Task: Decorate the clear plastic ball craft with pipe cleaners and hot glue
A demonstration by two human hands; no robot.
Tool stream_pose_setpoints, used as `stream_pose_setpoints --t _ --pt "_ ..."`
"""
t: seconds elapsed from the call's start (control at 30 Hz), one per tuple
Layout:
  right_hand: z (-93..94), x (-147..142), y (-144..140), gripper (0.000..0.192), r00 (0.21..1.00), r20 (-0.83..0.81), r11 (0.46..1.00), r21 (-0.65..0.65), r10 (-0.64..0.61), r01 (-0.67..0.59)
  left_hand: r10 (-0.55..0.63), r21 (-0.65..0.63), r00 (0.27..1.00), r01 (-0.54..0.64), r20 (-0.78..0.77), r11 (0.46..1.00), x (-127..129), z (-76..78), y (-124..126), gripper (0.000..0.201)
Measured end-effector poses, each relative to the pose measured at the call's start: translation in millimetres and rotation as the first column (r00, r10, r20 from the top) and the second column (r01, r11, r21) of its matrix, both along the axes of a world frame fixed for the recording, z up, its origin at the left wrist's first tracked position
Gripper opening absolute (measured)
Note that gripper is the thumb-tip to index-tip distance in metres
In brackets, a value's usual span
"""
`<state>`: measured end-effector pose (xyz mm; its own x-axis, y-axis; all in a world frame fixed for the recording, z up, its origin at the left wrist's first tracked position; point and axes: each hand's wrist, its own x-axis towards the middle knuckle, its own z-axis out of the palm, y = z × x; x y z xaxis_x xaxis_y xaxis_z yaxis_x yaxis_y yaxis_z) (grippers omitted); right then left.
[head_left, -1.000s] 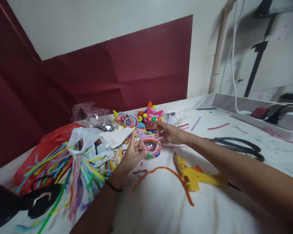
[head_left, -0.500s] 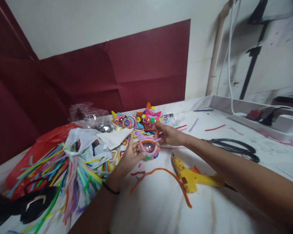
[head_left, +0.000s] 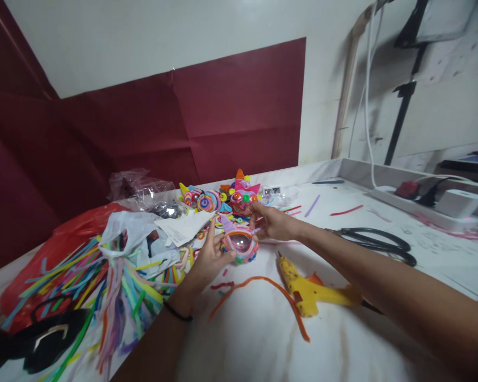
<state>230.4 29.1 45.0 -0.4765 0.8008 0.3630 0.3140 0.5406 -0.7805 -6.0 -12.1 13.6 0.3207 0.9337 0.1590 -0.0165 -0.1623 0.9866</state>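
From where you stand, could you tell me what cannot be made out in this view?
- Head view: the clear-domed ornament is partly hidden by the left hand and right hand.
- The finished ornaments behind are too small to tell apart.
- The scissors have their handles covered by the right forearm.
- The black object is cut off by the left edge.

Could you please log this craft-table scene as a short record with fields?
left hand: cups the round craft piece from the left side
right hand: pinches the craft piece at its right edge
craft piece: clear dome ringed with coloured pipe cleaners, held just over the table
glue gun: yellow, lying on the table near the right forearm
orange pipe cleaner: curved, lying before the hands
scissors: black, lying to the right
pipe cleaner bundle: mixed colours, left
finished pieces: clustered behind the hands
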Motion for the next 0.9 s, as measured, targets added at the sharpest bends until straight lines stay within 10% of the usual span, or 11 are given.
stream_pose_setpoints --t 0.63,0.9 --pt "3.8 -7 16 0.054 0.998 0.068 1.000 -0.021 0.002 0.000 0.113 -0.068 0.993 -0.114 -0.023 0.991 1 -0.2 2 0.141" --pt "3.8 -6 19 0.055 0.998 0.067 0.999 -0.039 0.014 -0.012 0.094 -0.017 0.996 -0.093 0.008 0.995 -6 -1.2 5 0.112"
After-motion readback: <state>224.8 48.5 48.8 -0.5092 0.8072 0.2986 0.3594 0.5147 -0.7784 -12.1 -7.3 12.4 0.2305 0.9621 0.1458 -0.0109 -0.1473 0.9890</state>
